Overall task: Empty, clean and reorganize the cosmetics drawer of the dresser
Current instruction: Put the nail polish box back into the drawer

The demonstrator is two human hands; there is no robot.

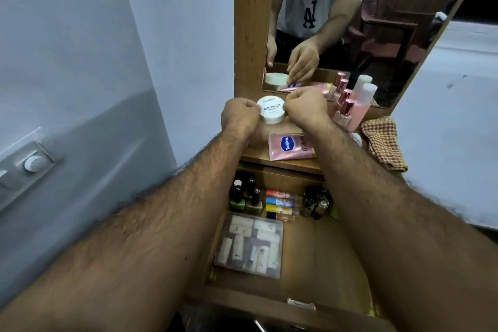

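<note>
Both hands' curled fingers (pixel 254 108) grip the jar (pixel 270 109); fingertips hidden behind knuckles.

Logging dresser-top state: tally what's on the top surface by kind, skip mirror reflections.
White nail polish remover jar, held by left hand and right hand: 1
Pink Vaseline tube: 1
Rose-capped glass bottles: 2
Pink bottle with white cap: 1
Checkered cloth: 1
Total: 6
</note>
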